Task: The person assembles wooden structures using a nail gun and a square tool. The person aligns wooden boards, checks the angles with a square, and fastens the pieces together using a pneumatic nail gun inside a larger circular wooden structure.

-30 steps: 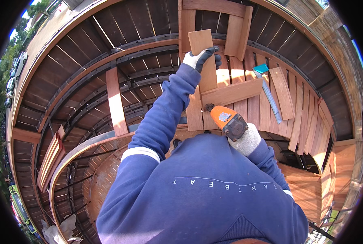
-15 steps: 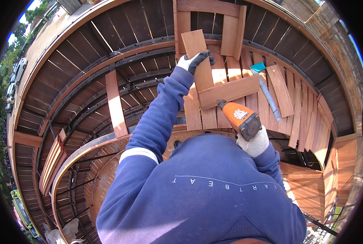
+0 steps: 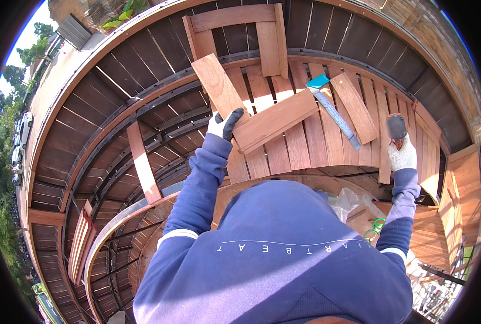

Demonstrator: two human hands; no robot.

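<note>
Two reddish planks meet in an L: a longer plank point(image 3: 216, 81) points away from me, and a cross plank point(image 3: 278, 120) stands on edge against its near end. My left hand point(image 3: 226, 124), in a white and black glove, is closed on the near part of the longer plank, close to the joint. Out to the right, my gloved right hand point(image 3: 403, 154) is wrapped round the handle of an orange nail gun point(image 3: 397, 128), seen mostly by its dark end. The tool is apart from the two planks.
Beneath lies a curved deck of spaced slats point(image 3: 313, 140). A metal ruler-like square with a teal handle point(image 3: 337, 116) and a loose plank point(image 3: 353, 107) rest on it. A wooden frame point(image 3: 273, 43) stands behind. Stacked strips point(image 3: 82, 243) lie left; a plastic bag point(image 3: 344, 204) is nearby.
My right hand has carried the nail gun away from the cross plank, to the right. My left hand has slid down the longer plank toward the joint. The whole view has turned somewhat.
</note>
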